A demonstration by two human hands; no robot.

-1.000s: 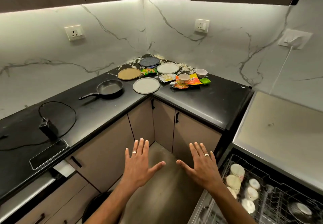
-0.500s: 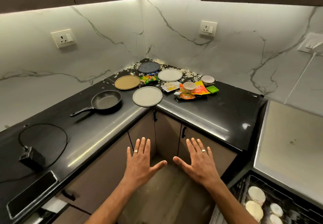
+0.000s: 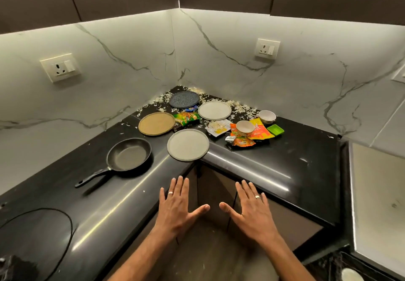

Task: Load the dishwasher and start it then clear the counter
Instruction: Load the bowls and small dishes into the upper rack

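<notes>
Left hand (image 3: pixel 178 209) and right hand (image 3: pixel 252 209) nearest, each grip spread flat, holding nothing, above the black worktop (image 3: pixel 274 160) edge; beyond, frying pan (image 3: pixel 128 154) and grey plate (image 3: pixel 188 144) at the corner; farther, tan plate (image 3: pixel 156 123), white plate (image 3: pixel 214 110), two bowls (image 3: pixel 245 126), wrappers (image 3: pixel 242 140); farthest, dark plate (image 3: pixel 184 99).

Your dishwasher rack (image 3: pixel 341 265) is cut off at the bottom right corner; the dark object (image 3: pixel 13 267) bottom left is cropped too.
</notes>
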